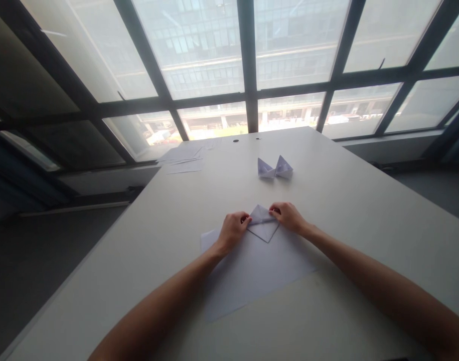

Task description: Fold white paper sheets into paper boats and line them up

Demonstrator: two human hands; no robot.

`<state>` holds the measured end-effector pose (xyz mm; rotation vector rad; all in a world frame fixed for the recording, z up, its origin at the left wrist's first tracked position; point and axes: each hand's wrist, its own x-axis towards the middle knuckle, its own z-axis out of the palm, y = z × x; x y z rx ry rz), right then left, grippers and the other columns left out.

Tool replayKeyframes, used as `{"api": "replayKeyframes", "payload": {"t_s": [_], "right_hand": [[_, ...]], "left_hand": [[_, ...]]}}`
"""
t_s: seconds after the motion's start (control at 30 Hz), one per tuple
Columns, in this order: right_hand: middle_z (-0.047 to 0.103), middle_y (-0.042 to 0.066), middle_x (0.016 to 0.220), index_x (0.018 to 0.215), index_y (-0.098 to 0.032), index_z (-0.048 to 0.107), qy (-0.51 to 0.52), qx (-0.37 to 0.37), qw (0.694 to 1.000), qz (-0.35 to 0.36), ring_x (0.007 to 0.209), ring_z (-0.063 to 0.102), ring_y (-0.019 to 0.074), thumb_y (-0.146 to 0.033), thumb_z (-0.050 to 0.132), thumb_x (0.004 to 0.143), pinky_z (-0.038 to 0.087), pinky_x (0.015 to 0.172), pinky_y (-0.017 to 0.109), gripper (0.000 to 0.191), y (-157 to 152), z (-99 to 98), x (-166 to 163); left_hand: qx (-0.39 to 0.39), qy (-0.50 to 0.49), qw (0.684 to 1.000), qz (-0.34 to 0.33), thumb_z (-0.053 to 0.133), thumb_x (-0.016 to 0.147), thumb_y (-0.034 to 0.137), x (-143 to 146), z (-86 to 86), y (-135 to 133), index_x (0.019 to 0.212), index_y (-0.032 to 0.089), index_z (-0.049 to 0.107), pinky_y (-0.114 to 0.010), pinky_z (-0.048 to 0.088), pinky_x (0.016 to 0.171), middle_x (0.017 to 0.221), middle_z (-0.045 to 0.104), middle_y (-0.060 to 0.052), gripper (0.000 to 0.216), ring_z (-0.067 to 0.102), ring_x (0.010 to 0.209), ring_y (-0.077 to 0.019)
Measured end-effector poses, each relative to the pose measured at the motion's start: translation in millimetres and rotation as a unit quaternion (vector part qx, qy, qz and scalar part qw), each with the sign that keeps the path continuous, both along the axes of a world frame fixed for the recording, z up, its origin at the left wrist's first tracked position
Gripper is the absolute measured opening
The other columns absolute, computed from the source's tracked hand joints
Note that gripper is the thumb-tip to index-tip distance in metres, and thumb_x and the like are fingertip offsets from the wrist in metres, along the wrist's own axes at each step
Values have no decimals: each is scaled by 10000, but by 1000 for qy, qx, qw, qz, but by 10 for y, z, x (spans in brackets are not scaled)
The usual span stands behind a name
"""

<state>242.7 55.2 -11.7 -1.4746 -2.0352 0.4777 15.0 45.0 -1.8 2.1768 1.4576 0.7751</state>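
A small folded white paper (265, 229), diamond-shaped with a crease band across its middle, lies over a larger flat sheet. My left hand (234, 229) pinches its left corner between thumb and fingers. At the opposite corner my right hand (288, 215) grips the paper the same way, fingers curled. Beneath both, the large white sheet (248, 281) rests flat on the table, its far part covered by my hands and the folded piece. Farther off stand two folded paper boats (266, 170), side by side and touching or nearly so.
Loose white sheets (184, 159) lie overlapping at the table's far left edge. The white table (364, 210) narrows away toward tall windows with dark frames (248, 65). Two small dark spots (236, 141) mark the tabletop near its far end.
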Motion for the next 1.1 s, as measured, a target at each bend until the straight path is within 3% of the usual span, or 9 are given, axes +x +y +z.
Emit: {"api": "replayKeyframes", "payload": {"t_s": [0.27, 0.6, 0.77, 0.93, 1.1], "right_hand": [[739, 81, 822, 832, -180, 737, -57, -12, 998, -6, 741, 663, 186, -230, 647, 842, 431, 684, 251, 104, 43, 63, -37], [691, 60, 769, 750, -168, 692, -15, 33, 999, -23, 698, 609, 166, -208, 615, 850, 425, 678, 252, 132, 9, -54, -30], [705, 77, 854, 827, -179, 702, -30, 49, 998, -36, 767, 631, 177, -194, 550, 899, 431, 733, 265, 169, -53, -37, -80], [727, 47, 801, 931, -199, 724, 27, -18, 999, -2, 709, 648, 177, -332, 614, 878, 441, 670, 260, 181, -30, 0, 68], [719, 29, 737, 816, -196, 732, 14, -18, 1000, -1, 665, 628, 164, -288, 615, 853, 414, 634, 254, 153, 21, -23, 147]], "left_hand": [[41, 56, 998, 12, 577, 912, 268, 19, -71, -14, 876, 165, 731, -275, 459, 748, 820, 701, -56, 189, 621, 741, -168], [-1, 75, 996, 56, 609, 896, 353, 15, -26, 0, 919, 224, 746, -290, 464, 745, 877, 742, -45, 189, 663, 811, -202], [1, 80, 994, 72, 589, 906, 354, 35, -19, -13, 924, 235, 750, -285, 460, 739, 901, 747, -51, 201, 670, 836, -208], [1, 83, 994, 76, 585, 909, 354, 49, -26, -14, 917, 240, 748, -282, 459, 739, 892, 747, -51, 199, 668, 833, -206], [5, 87, 993, 80, 585, 906, 359, 48, -32, -6, 910, 244, 749, -284, 456, 719, 880, 744, -45, 201, 666, 818, -208]]}}
